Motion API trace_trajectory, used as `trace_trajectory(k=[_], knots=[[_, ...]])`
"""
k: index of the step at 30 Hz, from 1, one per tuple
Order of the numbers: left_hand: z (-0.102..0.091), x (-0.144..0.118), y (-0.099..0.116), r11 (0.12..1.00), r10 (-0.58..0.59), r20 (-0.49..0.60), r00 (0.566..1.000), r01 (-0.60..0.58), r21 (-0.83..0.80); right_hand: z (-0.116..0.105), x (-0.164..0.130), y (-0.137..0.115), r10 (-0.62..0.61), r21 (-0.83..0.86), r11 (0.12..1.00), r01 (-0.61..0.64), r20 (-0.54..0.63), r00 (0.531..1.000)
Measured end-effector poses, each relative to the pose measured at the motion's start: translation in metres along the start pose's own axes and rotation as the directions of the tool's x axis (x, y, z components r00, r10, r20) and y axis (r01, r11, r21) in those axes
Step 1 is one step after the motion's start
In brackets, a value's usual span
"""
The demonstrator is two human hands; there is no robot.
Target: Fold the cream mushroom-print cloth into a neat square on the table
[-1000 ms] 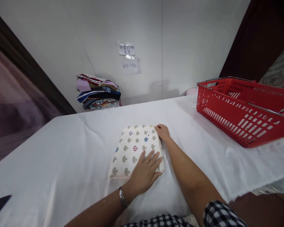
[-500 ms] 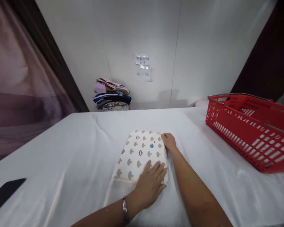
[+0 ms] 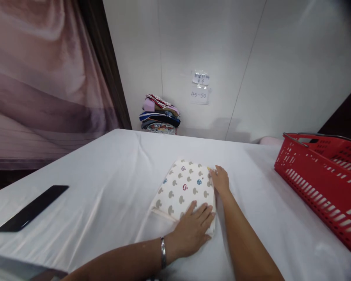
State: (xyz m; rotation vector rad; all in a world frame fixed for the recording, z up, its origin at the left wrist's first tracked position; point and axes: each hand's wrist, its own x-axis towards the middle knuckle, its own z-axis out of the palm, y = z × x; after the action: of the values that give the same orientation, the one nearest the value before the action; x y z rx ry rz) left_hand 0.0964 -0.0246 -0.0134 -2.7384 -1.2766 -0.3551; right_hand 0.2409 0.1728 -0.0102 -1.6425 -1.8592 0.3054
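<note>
A folded white cloth (image 3: 175,187) printed with grey, red and blue mushrooms lies on the white-covered table. Flat on its near right part rests my left hand (image 3: 194,228), fingers stretched out and a silver bracelet at the wrist. At the cloth's far right corner is my right hand (image 3: 220,180), its fingers slightly bent and apart, their tips touching the edge. Under the left palm, part of the print is hidden. Whether the cloth is a garment cannot be told.
A red plastic basket (image 3: 321,179) stands at the right. On the left of the white sheet (image 3: 111,187) lies a flat black object (image 3: 33,208). Beyond the far edge is a stack of folded fabrics (image 3: 160,117). Paper labels (image 3: 200,95) hang on the wall; a pinkish curtain (image 3: 46,78) hangs at left.
The camera has turned left, so things sit farther right and more of the black object shows. My right hand's fingers have loosened a little at the corner; my left hand stays flat.
</note>
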Motion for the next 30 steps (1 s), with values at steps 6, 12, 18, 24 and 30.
trace_trajectory(k=[6, 12, 18, 24, 30], knots=[[0.001, -0.001, 0.002, 1.0, -0.007, -0.022, 1.0, 0.007, 0.0, 0.001, -0.017, -0.044, -0.182, -0.107, 0.973, 0.204, 0.185, 0.966], [0.0, -0.02, 0.006, 1.0, -0.008, -0.038, 0.999, 0.008, -0.012, 0.008, -0.037, -0.044, -0.192, -0.192, 0.946, 0.26, 0.312, 0.931], [-0.015, -0.053, -0.013, 0.989, -0.088, -0.027, 0.996, 0.084, -0.119, -0.018, -0.049, -0.051, -0.258, -0.072, 0.953, 0.294, 0.315, 0.913], [-0.027, -0.086, -0.06, 0.939, -0.342, -0.141, 0.929, 0.333, -0.085, -0.059, -0.111, -0.053, -0.453, 0.241, 0.891, 0.385, 0.402, 0.796], [-0.027, -0.097, -0.09, 0.884, -0.463, -0.219, 0.859, 0.431, -0.18, -0.065, -0.167, -0.026, -0.588, 0.135, 0.797, 0.589, 0.394, 0.706]])
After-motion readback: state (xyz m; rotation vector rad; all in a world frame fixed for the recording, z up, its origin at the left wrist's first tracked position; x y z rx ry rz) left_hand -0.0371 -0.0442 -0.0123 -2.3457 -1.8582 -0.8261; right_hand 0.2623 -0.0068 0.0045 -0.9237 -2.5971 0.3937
